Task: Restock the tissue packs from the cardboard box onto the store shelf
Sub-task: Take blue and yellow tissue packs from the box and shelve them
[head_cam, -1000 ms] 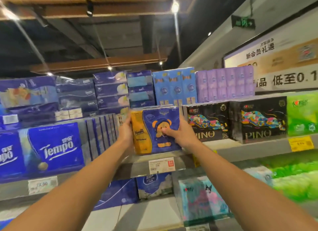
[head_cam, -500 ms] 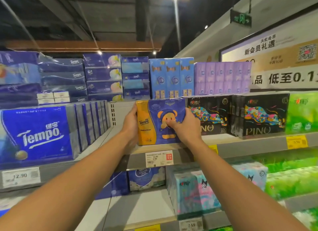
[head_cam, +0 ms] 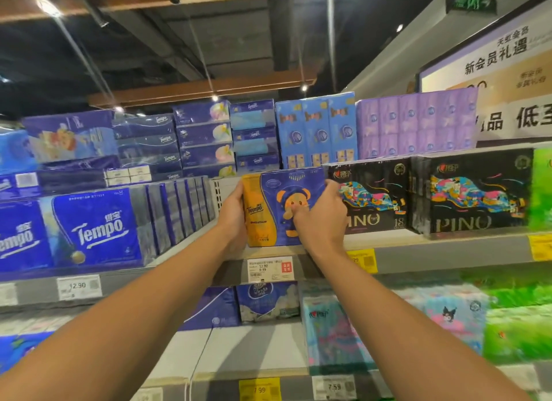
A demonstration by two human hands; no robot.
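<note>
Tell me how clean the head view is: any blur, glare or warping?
Head view: the bear tissue pack between left hand and right hand is fairly sharp; green packs at the right edge smear; ceiling lights flare; shelf edge bows from the wide lens.

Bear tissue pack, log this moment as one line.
step: shelving | bear tissue pack: on shelf edge | left hand: gripping orange side | right hand: on front | neighbour: black PINO pack

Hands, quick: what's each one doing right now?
Left hand: closed on the bear tissue pack.
Right hand: closed on the same pack.
</note>
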